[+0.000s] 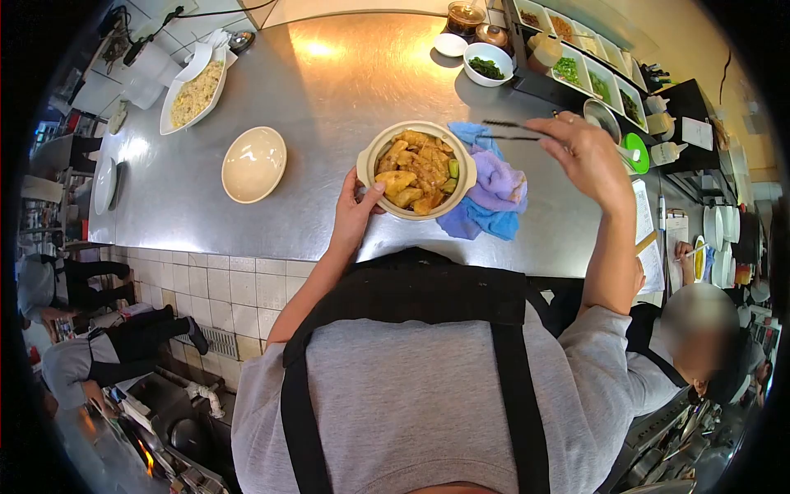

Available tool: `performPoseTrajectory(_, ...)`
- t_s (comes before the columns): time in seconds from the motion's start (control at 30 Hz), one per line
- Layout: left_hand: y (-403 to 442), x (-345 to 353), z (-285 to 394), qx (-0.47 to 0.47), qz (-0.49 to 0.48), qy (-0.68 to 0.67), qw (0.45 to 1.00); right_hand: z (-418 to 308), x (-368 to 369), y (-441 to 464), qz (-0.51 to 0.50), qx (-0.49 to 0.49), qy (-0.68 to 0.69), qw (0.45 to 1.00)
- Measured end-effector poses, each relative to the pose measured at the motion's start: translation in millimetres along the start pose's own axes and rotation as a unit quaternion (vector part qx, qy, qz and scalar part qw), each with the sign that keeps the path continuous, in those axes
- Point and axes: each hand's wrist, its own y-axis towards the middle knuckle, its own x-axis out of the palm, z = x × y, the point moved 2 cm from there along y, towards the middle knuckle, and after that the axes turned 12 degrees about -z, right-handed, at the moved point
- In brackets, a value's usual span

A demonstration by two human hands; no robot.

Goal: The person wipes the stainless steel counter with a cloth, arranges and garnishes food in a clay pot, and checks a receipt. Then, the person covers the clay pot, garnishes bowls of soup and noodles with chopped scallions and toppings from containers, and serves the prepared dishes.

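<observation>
A cream clay pot (368, 146) full of browned food pieces (415, 169) stands on the steel counter. My left hand (356, 216) grips the pot's left side, thumb on the rim. To the right of the pot, my right hand (586, 156) holds dark thin tongs (506, 132), their tips pointing left above the cloths. A purple cloth (498, 183) and a blue cloth (494, 222) lie crumpled against the pot's right side. An oval cream bowl (254, 165) with nothing in it sits left of the pot.
A white dish of fried rice (194, 97) is at the back left. A bowl of greens (488, 64) and topping trays (592, 78) stand at the back right. A co-worker (699, 337) is close on the right; other people (78, 358) are at the far left.
</observation>
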Motion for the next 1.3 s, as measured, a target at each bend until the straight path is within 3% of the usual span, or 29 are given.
performPoseTrajectory(0.2,5,10,5,0.036,0.015,0.048,0.998,-22,38,2,-0.076,-0.042,0.099,0.991)
performPoseTrajectory(0.3,5,5,0,0.051,0.025,0.066,0.996,-9,40,-2,0.013,0.007,0.012,1.000)
performPoseTrajectory(0.37,7,1,-8,0.039,0.027,0.053,0.997,9,35,-8,0.072,0.133,-0.053,0.987)
performPoseTrajectory(0.5,3,8,6,-0.022,0.009,-0.035,0.999,78,20,-27,0.127,0.358,-0.204,0.902)
performPoseTrajectory(0.6,2,8,9,-0.027,-0.001,-0.019,0.999,92,12,-34,0.139,0.327,-0.179,0.917)
performPoseTrajectory(0.7,2,8,10,-0.025,0.017,-0.043,0.999,74,23,-24,0.153,0.160,-0.078,0.972)
performPoseTrajectory(0.73,2,5,7,-0.024,0.014,-0.032,0.999,69,23,-23,0.164,0.179,-0.089,0.966)
performPoseTrajectory(0.87,2,-1,-4,-0.016,0.034,-0.039,0.999,117,19,-35,0.119,0.429,-0.218,0.868)
performPoseTrajectory(0.97,3,-1,-5,-0.020,0.026,-0.034,0.999,143,8,-34,0.019,0.485,-0.196,0.852)
performPoseTrajectory(1.07,4,1,7,-0.025,-0.015,0.007,1.000,187,28,-18,0.014,0.454,-0.221,0.863)
performPoseTrajectory(1.17,13,-6,7,-0.009,0.013,0.099,0.995,199,46,-13,0.085,0.351,-0.253,0.898)
performPoseTrajectory(1.2,16,-6,9,-0.008,0.020,0.104,0.994,183,44,-10,0.151,0.314,-0.283,0.894)
performPoseTrajectory(1.3,19,-4,10,-0.018,0.039,0.120,0.992,126,51,-5,0.081,0.296,-0.065,0.950)
